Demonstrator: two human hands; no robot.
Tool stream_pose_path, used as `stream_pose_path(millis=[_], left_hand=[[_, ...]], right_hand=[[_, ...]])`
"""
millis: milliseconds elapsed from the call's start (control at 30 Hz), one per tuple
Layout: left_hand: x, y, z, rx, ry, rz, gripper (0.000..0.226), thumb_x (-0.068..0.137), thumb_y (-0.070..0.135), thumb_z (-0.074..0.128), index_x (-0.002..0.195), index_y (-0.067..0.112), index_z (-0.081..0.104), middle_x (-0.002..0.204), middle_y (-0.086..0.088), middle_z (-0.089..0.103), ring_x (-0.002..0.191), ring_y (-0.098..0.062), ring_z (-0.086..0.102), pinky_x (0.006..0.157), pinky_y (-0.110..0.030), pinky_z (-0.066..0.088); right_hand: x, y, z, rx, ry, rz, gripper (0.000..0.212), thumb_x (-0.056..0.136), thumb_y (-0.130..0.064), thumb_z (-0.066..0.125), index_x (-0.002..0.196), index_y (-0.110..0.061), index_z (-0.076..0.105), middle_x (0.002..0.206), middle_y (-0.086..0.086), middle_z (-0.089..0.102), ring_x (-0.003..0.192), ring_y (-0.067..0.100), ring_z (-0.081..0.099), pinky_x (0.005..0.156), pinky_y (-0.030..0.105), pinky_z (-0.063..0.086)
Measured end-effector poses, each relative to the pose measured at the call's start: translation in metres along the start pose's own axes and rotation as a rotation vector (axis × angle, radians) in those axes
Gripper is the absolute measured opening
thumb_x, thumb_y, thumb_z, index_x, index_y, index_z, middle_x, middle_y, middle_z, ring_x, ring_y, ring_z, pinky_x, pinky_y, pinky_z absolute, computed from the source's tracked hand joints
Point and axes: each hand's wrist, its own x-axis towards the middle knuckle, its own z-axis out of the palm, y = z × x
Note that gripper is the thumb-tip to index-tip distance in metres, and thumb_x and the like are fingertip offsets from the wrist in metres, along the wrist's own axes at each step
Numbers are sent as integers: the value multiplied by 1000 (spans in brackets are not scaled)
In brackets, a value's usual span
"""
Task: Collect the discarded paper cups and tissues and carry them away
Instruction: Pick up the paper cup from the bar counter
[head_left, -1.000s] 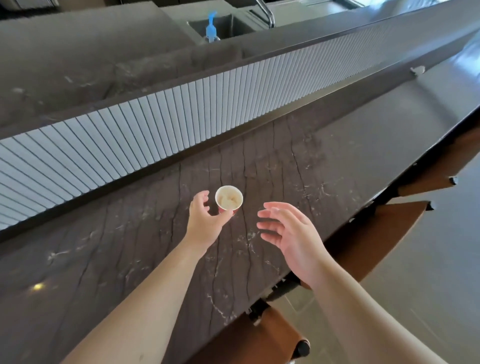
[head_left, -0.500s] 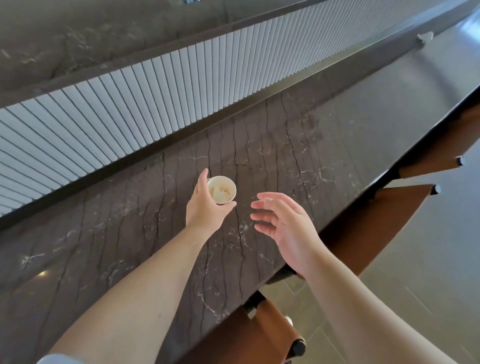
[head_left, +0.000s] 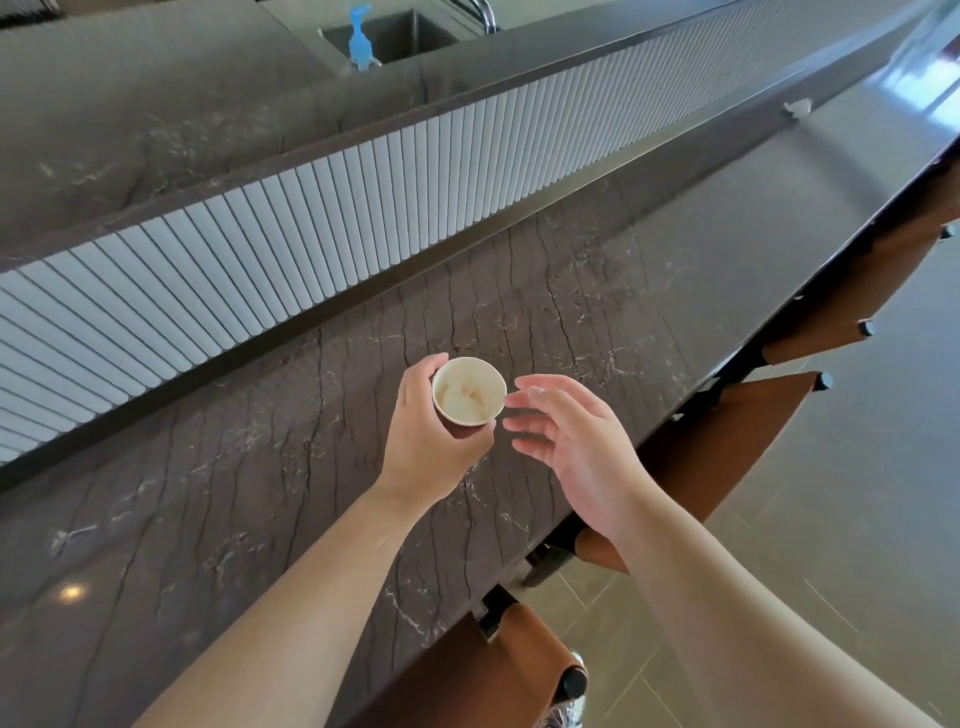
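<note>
Cup (head_left: 469, 391) with a crumpled tissue inside is in the left hand (head_left: 431, 441) grip, fingers wrapped round it above the tabletop (head_left: 649, 291). Right hand (head_left: 576, 441) is beside it, fingers relaxed, holding nothing. One small white scrap (head_left: 797, 107) is left far right; carry-away not yet done.

The left hand (head_left: 426, 441) grips a paper cup (head_left: 469, 391) above the dark marble counter (head_left: 597, 291) — crumpled tissue inside. The right hand (head_left: 576, 441) hovers just right of the cup, fingers relaxed — not touching.
</note>
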Motion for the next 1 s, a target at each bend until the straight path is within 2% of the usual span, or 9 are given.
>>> stream_pose_path(millis=[67,200,367,433,567,633,733,833,1000], left_hand=[[-6,18,-2,-36,5,50,84,67,32,89,135,34,39,123,21,47,116,-3,52,94,-3,40],[-12,47,-2,-78,0,112,85,69,21,95,138,20,45,127,8,52,119,-7,53,98,-13,47],[-19,83,11,-141,-34,138,83,71,17,94,138,22,44,124,21,50,118,9,48,97,-8,44],[-23,97,19,-172,-47,143,82,72,16,93,138,22,45,125,23,50,119,4,51,99,-12,46],[-32,124,39,-289,-95,115,81,72,20,91,140,21,46,128,5,57,121,-13,57,101,-27,51],[-35,137,52,-305,-119,103,80,74,17,91,140,26,46,127,10,57,119,-7,57,97,-22,52],[-38,156,76,-320,-149,93,77,75,11,90,135,34,47,115,31,59,110,9,57,85,-9,50],[-44,181,104,-321,-181,78,77,68,28,86,133,40,46,105,44,54,106,16,55,79,-6,50],[-59,228,170,-344,-250,34,78,63,37,83,133,42,49,109,35,59,105,11,59,82,-14,54]], right_hand=[[-10,-8,-3,-6,-4,-33,27,80,-30,61,102,-20,73,101,3,75,93,19,68,83,36,54],[-32,-23,-13,3,22,-107,29,77,-31,62,101,-20,73,104,5,74,96,21,68,88,38,55],[-64,-36,-38,38,66,-194,24,78,-30,63,97,-23,75,101,3,75,97,21,69,87,36,56],[-76,-41,-53,61,91,-218,26,79,-29,62,101,-20,73,103,5,75,97,22,69,85,36,56],[-95,-51,-84,124,138,-261,28,79,-27,62,102,-17,73,104,8,74,95,24,68,81,34,54],[-104,-54,-103,152,151,-274,27,79,-27,62,102,-16,72,103,7,74,94,24,68,81,34,54],[-117,-56,-135,190,156,-289,26,79,-26,61,101,-17,72,101,6,74,93,23,67,81,35,52],[-127,-60,-175,220,156,-302,26,80,-25,61,101,-17,72,103,7,73,95,23,66,82,36,51],[-143,-70,-256,283,183,-340,25,80,-26,62,101,-19,73,105,8,74,95,24,68,82,36,52]])
